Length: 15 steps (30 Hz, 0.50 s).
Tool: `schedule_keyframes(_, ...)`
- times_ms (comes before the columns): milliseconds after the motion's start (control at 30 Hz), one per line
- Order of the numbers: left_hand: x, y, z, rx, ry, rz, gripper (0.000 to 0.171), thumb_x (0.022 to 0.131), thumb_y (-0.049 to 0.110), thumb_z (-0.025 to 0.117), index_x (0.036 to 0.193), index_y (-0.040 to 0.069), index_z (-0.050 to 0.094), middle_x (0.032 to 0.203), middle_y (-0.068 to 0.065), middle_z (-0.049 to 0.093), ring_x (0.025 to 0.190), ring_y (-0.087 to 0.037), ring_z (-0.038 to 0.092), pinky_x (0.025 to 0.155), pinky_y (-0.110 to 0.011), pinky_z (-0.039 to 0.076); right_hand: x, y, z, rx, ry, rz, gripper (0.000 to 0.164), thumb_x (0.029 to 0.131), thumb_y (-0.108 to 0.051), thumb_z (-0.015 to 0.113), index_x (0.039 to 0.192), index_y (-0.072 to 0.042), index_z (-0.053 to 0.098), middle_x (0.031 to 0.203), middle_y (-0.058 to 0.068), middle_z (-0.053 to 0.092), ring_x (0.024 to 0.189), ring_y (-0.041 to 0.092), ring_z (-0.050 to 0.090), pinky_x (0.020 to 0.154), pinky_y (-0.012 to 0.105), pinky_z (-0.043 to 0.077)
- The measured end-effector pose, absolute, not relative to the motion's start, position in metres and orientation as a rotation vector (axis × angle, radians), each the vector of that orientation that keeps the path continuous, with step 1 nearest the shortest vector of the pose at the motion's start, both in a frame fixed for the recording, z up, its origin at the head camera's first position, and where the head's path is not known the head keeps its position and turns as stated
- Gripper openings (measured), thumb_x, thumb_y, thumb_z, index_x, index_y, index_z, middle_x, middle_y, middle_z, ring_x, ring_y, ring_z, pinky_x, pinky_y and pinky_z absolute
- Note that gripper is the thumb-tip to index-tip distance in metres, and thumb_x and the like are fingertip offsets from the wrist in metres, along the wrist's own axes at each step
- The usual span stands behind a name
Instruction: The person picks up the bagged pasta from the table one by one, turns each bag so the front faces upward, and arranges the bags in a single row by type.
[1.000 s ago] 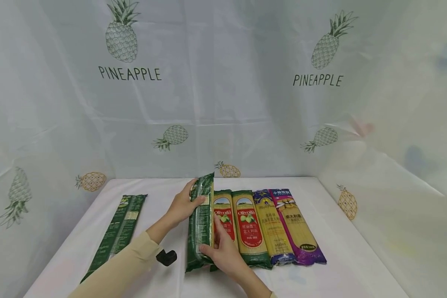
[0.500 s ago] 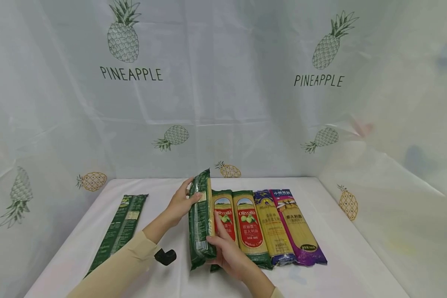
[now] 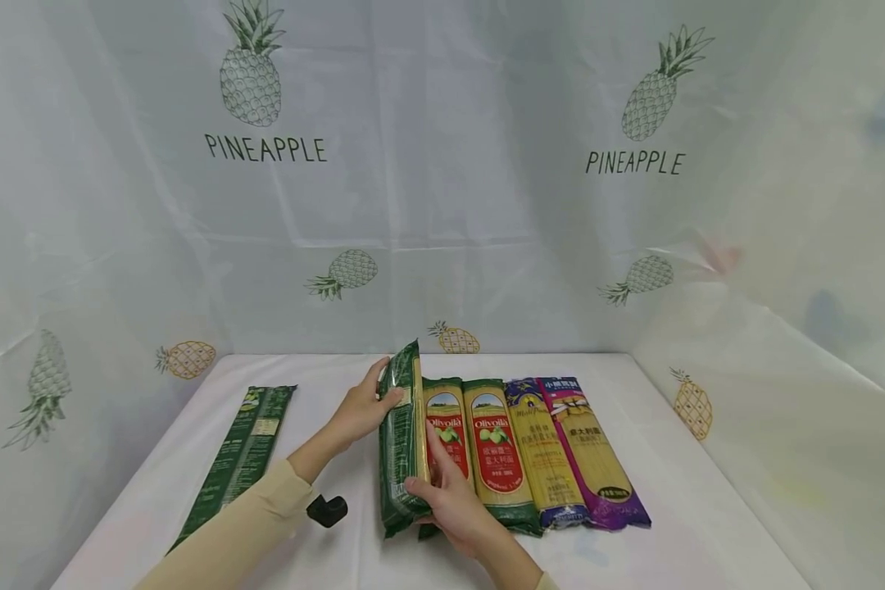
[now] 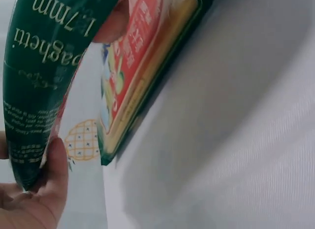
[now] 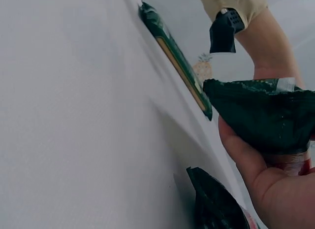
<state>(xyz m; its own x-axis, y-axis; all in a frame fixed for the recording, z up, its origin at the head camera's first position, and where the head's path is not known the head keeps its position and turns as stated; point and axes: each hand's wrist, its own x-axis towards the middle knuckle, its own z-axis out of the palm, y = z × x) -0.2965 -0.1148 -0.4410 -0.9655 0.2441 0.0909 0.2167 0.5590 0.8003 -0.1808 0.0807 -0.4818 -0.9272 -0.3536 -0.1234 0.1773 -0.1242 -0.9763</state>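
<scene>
A green spaghetti packet [image 3: 401,459] is held up on its edge above the table, its printed back turned to the left and its long side slanting. My left hand [image 3: 359,411] grips its far end, thumb on the back panel. Near the lower end, my right hand [image 3: 453,501] holds it from the right with the thumb in front. In the left wrist view, the left hand [image 4: 37,204] pinches the tip of the packet [image 4: 47,66]. The right wrist view shows the right hand [image 5: 275,189] beneath the packet's sealed end [image 5: 261,113].
Right of the held packet lie two Olivoilà spaghetti packets [image 3: 498,447], a yellow-and-blue one [image 3: 547,459] and a purple one [image 3: 597,459], side by side. Another green packet [image 3: 239,447] lies face down at the left. A black device [image 3: 328,510] shows beside the left sleeve.
The held packet has turned a little: its far end has swung slightly left and its near end right. Both hands have kept their grip. The packets on the table have stayed put.
</scene>
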Motion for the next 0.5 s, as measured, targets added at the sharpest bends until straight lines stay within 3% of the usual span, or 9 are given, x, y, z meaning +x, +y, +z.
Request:
schedule_keyframes(133, -0.2978, -0.1135, -0.4417, 0.498, 2.892, 1.248, 0.077, 0.110, 0.040, 0.060, 0.171, 0.012, 0.021, 0.142, -0.034, 0.060, 0.121, -0.049, 0.066, 0.091, -0.062, 0.057, -0.1802, 0.0808, -0.4802, -0.197, 1.839, -2.118, 0.096, 0.103, -0.013, 0.070, 0.172, -0.039, 0.009, 0.168, 0.024, 0.032, 0.138, 0.040, 0.052, 0.089, 0.072, 0.054)
schedule_keyframes(267, -0.2971, -0.1137, -0.4417, 0.541, 2.938, 1.192, 0.081, 0.110, 0.045, 0.058, 0.171, 0.011, 0.018, 0.140, -0.033, 0.062, 0.118, -0.046, 0.068, 0.087, -0.060, 0.058, -0.1804, 0.0815, -0.4812, -0.204, 1.844, -2.131, 0.096, 0.102, -0.012, 0.072, 0.172, -0.038, 0.012, 0.168, 0.023, 0.035, 0.137, 0.038, 0.054, 0.085, 0.067, 0.058)
schedule_keyframes(367, -0.2952, -0.1140, -0.4414, 0.561, 2.923, 1.190, 0.082, 0.109, 0.048, 0.058, 0.173, 0.019, 0.015, 0.149, -0.032, 0.056, 0.124, -0.049, 0.065, 0.094, -0.065, 0.055, -0.1802, 0.0818, -0.4819, -0.215, 1.874, -2.119, 0.097, 0.101, -0.011, 0.074, 0.172, -0.038, 0.014, 0.165, 0.023, 0.040, 0.133, 0.036, 0.058, 0.082, 0.064, 0.060)
schedule_keyframes(500, -0.2952, -0.1140, -0.4430, 0.612, 2.892, 1.211, 0.077, 0.109, 0.046, 0.059, 0.172, 0.028, 0.018, 0.156, -0.029, 0.051, 0.118, -0.048, 0.068, 0.095, -0.066, 0.054, -0.1794, 0.0819, -0.4809, -0.256, 1.965, -2.084, 0.097, 0.099, -0.010, 0.075, 0.172, -0.037, 0.016, 0.161, 0.021, 0.047, 0.125, 0.031, 0.064, 0.079, 0.054, 0.063)
